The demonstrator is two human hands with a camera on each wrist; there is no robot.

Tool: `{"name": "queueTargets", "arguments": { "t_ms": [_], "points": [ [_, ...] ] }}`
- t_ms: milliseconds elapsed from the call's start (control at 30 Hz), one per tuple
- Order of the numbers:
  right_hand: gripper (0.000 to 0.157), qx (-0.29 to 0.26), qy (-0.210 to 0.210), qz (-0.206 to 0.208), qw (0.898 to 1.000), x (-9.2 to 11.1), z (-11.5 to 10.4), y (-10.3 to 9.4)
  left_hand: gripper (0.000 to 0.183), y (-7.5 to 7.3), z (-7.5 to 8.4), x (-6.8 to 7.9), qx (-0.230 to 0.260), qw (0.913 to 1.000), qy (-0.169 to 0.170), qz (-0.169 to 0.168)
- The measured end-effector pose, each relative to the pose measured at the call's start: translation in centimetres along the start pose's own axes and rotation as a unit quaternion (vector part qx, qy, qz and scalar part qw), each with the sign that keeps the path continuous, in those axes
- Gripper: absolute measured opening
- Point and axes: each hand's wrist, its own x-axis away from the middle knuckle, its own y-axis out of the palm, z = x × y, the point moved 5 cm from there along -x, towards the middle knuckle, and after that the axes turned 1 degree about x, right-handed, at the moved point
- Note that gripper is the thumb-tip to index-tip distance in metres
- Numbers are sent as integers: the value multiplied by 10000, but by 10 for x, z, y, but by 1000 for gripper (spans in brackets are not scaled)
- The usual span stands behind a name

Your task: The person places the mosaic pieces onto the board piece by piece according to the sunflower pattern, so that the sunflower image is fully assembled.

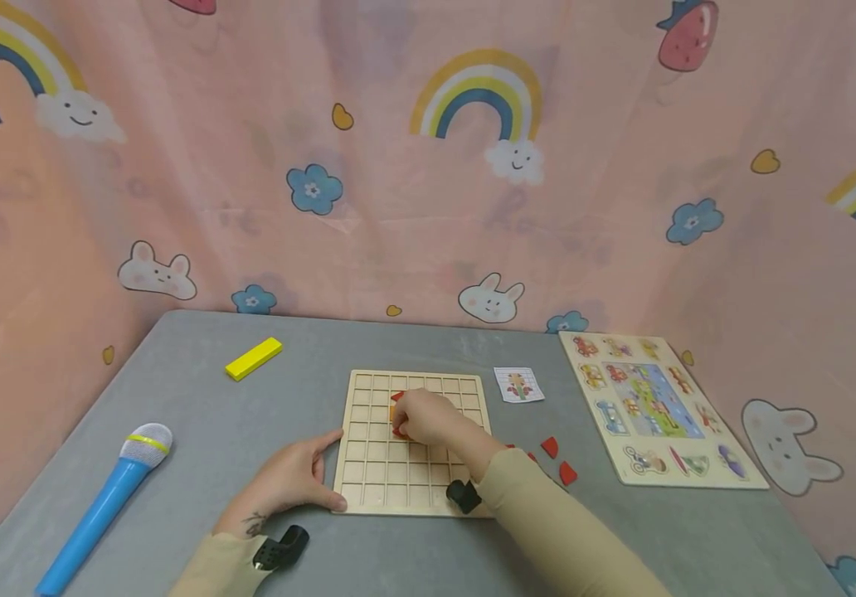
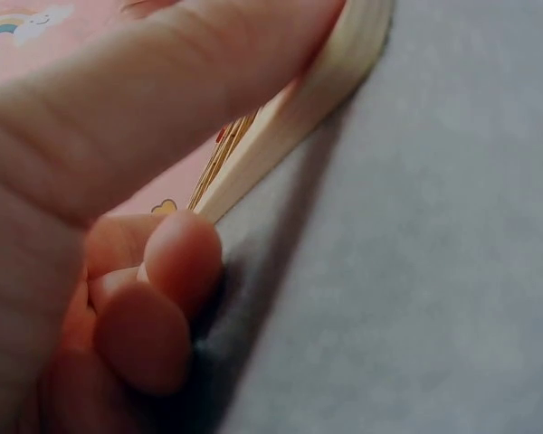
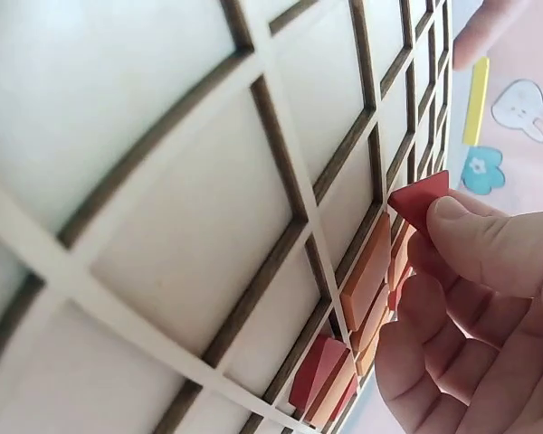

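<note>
A wooden grid board (image 1: pixel 376 473) lies on the grey table, with dark lines dividing it into squares. My left hand (image 1: pixel 294 477) rests at its left edge, index fingertip and thumb (image 2: pixel 163 90) touching the side. Over the middle of the board, my right hand (image 1: pixel 428 414) pinches a small red piece (image 3: pixel 419 199) between thumb and fingers. Orange pieces (image 3: pixel 368 271) and red pieces (image 3: pixel 317 371) sit in the grid's squares close to that hand, which covers part of them in the head view.
Loose red pieces (image 1: pixel 567 473) lie right of the board, some behind the right sleeve. A small picture card (image 1: pixel 519 385) and a wooden picture puzzle (image 1: pixel 629 464) are farther right. To the left are a yellow block (image 1: pixel 253 359) and a blue toy microphone (image 1: pixel 103 506).
</note>
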Motion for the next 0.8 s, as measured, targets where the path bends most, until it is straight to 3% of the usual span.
{"name": "queueTargets", "arguments": {
  "t_ms": [800],
  "points": [
    [11,-121,148,199,9996,-3,4,5,108,0,1,0,12,10000,-79,16]
  ]
}}
